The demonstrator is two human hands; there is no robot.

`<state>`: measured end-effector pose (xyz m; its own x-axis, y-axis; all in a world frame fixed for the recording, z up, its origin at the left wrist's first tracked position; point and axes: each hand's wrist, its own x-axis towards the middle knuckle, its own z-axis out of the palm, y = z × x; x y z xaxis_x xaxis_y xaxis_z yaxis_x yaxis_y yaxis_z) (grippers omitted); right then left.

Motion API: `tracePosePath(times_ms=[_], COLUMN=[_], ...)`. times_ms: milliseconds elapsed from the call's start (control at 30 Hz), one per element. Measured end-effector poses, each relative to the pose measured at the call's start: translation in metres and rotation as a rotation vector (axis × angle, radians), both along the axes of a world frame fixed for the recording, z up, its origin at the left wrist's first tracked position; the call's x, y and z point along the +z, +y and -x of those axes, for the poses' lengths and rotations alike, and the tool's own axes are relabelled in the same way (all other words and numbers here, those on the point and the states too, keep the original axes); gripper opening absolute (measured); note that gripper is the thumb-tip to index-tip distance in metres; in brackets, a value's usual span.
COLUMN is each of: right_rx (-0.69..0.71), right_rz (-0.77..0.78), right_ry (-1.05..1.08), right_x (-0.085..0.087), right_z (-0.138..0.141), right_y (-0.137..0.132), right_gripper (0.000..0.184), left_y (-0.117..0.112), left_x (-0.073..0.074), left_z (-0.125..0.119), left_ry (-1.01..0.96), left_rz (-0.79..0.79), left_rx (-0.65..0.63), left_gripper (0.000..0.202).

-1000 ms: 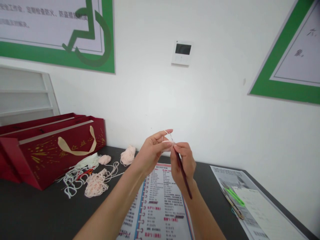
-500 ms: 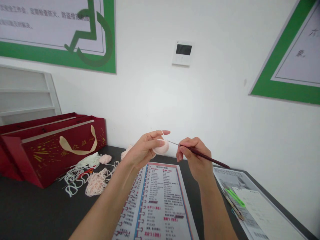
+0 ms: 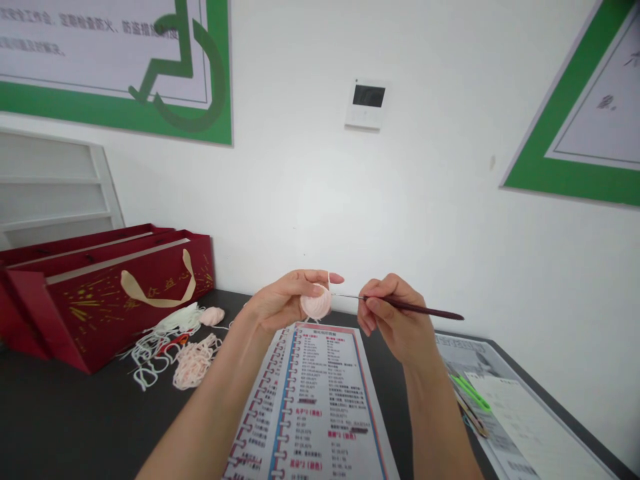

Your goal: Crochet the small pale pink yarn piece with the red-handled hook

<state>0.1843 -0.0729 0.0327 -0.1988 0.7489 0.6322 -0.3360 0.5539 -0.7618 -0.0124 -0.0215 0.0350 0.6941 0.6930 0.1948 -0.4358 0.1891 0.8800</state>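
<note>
Between the thumb and fingers of my left hand is a small round pale pink crochet piece. A strand of yarn loops over the stretched index finger of that hand. My right hand grips a crochet hook by its dark red handle, held nearly level. The hook's thin metal shaft points left, and its tip meets the right edge of the crochet piece; the exact stitch is too small to make out. Beneath both hands lies a printed pattern sheet with ring-binding graphics.
Red gift bags stand at the left. Near them lie a loose pink yarn heap, white yarn and a small pink ball. At the right, a green plastic tool and scissors-like metal tool rest on papers.
The crochet piece has turned to show more of its round face and shifted slightly down and left. The hook has swung from slanted to nearly level.
</note>
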Motion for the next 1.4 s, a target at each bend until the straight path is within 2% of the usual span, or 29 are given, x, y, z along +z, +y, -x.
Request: tracePosePath(times_ms=[67, 167, 233, 300, 700, 933, 1200, 1300, 1400], right_rx=[0.033, 0.060, 0.072, 0.048, -0.280, -0.481, -0.699, -0.694, -0.504], right_rz=[0.063, 0.145, 0.170, 0.155, -0.101, -0.239, -0.465, -0.439, -0.242], right_ry=[0.057, 0.138, 0.177, 0.190, -0.070, -0.247, -0.435, -0.389, -0.173], right_x=[0.001, 0.002, 0.001, 0.001, -0.006, -0.007, -0.008, -0.008, -0.006], right_z=[0.003, 0.010, 0.013, 0.015, 0.003, 0.009, 0.024, 0.026, 0.023], right_y=[0.001, 0.003, 0.005, 0.005, 0.001, -0.007, -0.017, -0.016, -0.010], right_gripper=[0.012, 0.017, 0.019, 0.019, 0.011, 0.009, 0.015, 0.015, 0.010], left_y=[-0.003, -0.011, -0.017, -0.021, -0.026, -0.030, -0.028, -0.028, -0.028], left_x=[0.002, 0.005, 0.007, 0.008, 0.008, 0.009, 0.006, 0.006, 0.006], left_z=[-0.002, -0.009, -0.015, -0.021, -0.025, -0.029, -0.029, -0.028, -0.026], left_ry=[0.026, 0.040, 0.029, 0.030, 0.048, 0.021, 0.064, 0.070, 0.099], left_rz=[-0.055, -0.186, -0.279, -0.333, -0.351, -0.347, -0.444, -0.491, -0.550], left_rx=[0.059, 0.255, 0.389, 0.450, 0.539, 0.623, 0.715, 0.743, 0.758], left_gripper=[0.027, 0.025, 0.023, 0.023, 0.025, 0.028, 0.032, 0.032, 0.033])
